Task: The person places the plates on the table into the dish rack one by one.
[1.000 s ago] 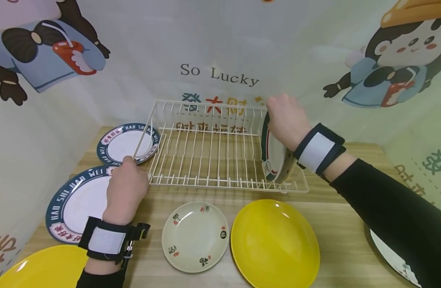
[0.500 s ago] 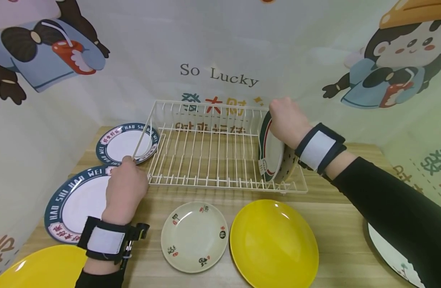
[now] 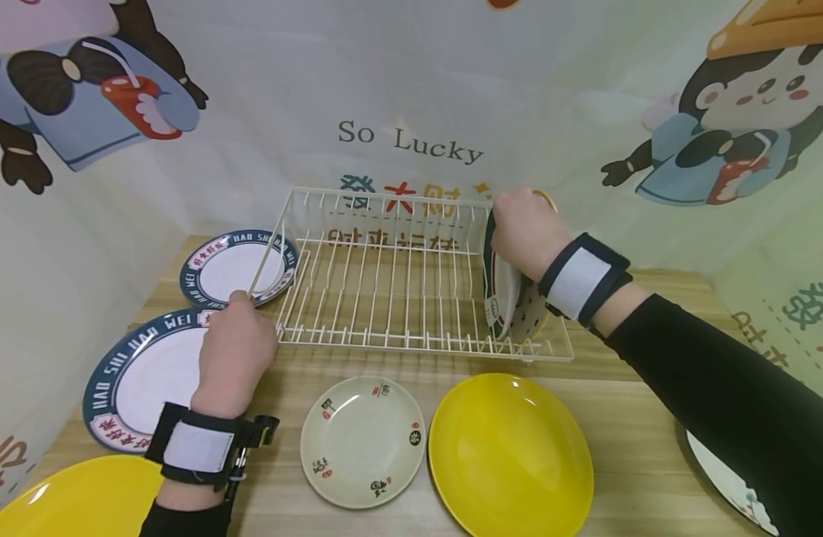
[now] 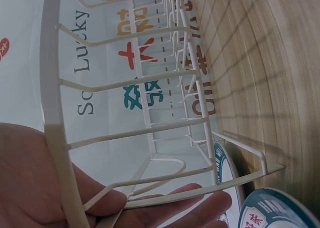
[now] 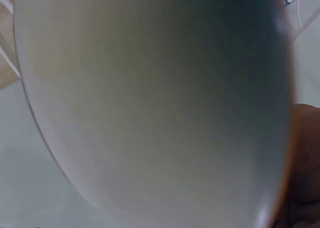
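My left hand (image 3: 236, 358) grips the left end of a white wire dish rack (image 3: 384, 347). In the left wrist view, thumb and fingers lie around the rack's corner wires (image 4: 52, 87). At the rack's right end, a plate with a dark green rim and red line (image 3: 504, 291) stands on edge between the wires. My right hand (image 3: 528, 233) holds its upper rim from above, fingertips hidden. Just right of it leans a star-patterned plate with a yellow rim (image 3: 530, 313), partly covered by hand and wrist. A blurred plate (image 5: 150, 112) fills most of the right wrist view.
In front of the rack lie a small cream plate (image 3: 364, 444) and a yellow plate (image 3: 512, 455). At left are two blue-rimmed plates (image 3: 239, 268), (image 3: 159, 380) and another yellow plate (image 3: 82, 500). A white plate (image 3: 720, 470) sits partly under the right sleeve. A printed curtain (image 3: 411, 89) hangs behind.
My right hand has shifted slightly left with the green-rimmed plate, which now shows more edge-on. More of the star-patterned plate shows beside it. My left hand keeps its grip on the rack.
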The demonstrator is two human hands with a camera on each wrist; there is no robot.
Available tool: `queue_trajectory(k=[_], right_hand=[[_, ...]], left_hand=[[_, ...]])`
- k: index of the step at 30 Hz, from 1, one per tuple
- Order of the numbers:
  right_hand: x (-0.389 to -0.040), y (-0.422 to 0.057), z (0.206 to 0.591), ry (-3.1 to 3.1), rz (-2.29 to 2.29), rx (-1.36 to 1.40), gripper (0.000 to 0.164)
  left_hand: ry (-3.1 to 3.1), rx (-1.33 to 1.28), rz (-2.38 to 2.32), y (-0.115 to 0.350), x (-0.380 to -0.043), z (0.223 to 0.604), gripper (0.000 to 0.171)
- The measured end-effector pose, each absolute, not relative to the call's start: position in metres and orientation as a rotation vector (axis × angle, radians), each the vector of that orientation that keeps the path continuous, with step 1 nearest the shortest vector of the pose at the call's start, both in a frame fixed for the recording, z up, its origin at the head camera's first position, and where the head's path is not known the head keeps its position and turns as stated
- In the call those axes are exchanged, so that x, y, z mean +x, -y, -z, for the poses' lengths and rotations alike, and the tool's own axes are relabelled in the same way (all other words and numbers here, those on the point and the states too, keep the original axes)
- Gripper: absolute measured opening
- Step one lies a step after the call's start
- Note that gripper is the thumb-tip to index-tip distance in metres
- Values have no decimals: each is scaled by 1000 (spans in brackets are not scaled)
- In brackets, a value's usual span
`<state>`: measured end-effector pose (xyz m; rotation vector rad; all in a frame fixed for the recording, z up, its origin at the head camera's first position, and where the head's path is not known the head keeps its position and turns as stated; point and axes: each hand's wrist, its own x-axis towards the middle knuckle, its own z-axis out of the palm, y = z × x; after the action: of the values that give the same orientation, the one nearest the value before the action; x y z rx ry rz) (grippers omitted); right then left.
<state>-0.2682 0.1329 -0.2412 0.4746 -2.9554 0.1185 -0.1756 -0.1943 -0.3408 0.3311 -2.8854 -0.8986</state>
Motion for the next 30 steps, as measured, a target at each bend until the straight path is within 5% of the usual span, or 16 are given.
queue_trajectory(k=[30], right_hand=[[-242,-133,224,2865,-314,426,50]], left_hand=[[2884,325,901,192,-175,339,33]])
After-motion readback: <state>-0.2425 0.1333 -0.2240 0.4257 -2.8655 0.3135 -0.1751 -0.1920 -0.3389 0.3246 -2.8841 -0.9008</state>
